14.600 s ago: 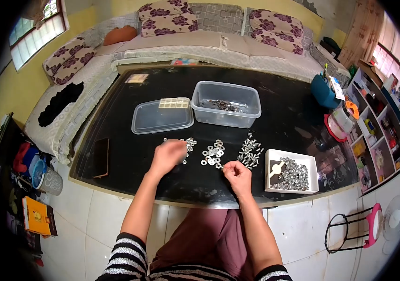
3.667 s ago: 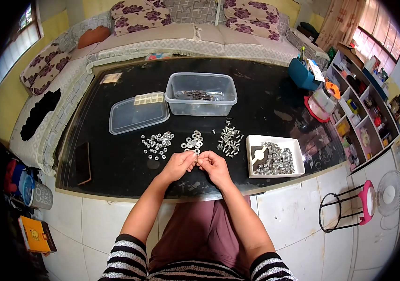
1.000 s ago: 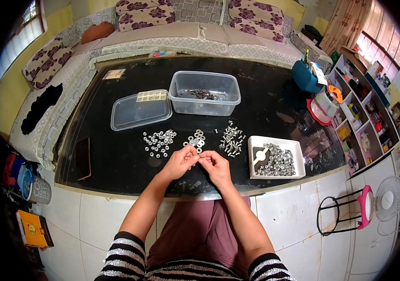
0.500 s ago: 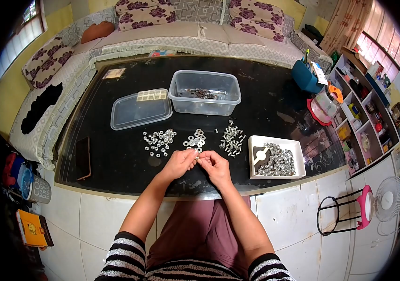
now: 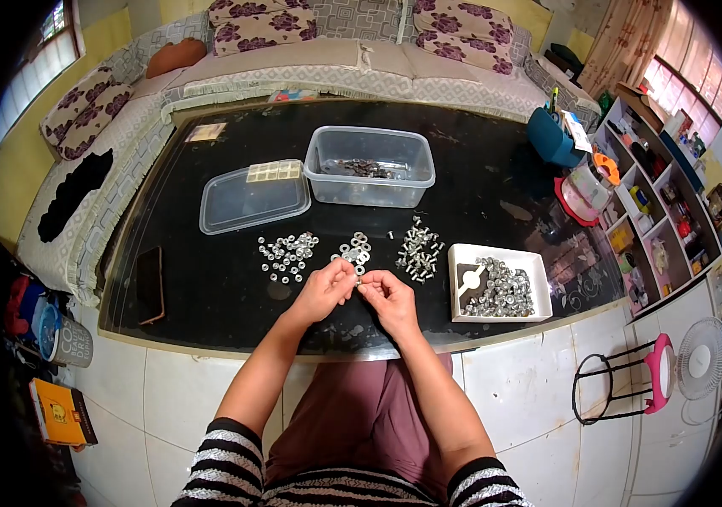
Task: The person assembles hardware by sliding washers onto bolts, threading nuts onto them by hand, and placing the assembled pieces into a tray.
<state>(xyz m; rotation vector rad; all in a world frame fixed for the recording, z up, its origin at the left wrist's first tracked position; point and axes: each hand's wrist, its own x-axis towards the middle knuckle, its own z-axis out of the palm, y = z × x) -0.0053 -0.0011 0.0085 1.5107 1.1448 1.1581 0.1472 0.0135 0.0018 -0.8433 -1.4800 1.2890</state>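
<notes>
My left hand [image 5: 327, 290] and my right hand [image 5: 388, 300] meet fingertip to fingertip near the table's front edge. Between them is a tiny metal piece, mostly hidden by the fingers; its kind is too small to tell. Just beyond the fingertips lies a small pile of flat washers [image 5: 361, 247]. Left of that, nuts [image 5: 287, 253] are spread on the black table [image 5: 209, 296]. A heap of bolts [image 5: 420, 253] lies to the right of the washers. Further right, a white box [image 5: 500, 318] holds many assembled-looking metal pieces [image 5: 500, 291] and a pale round-ended piece [image 5: 471, 279].
A clear plastic tub [image 5: 369, 196] with small dark metal parts stands behind the piles. Its lid [image 5: 251, 207] lies to the left, under a pale gridded piece [image 5: 274, 171]. A dark phone-like object [image 5: 150, 286] is at the left. A teal holder [image 5: 554, 138] stands at the back right.
Since the earliest frame, my left hand has left the nuts and joined my right hand before the washers. The view has shifted. Lately only the fingers have moved slightly around the small piece.
</notes>
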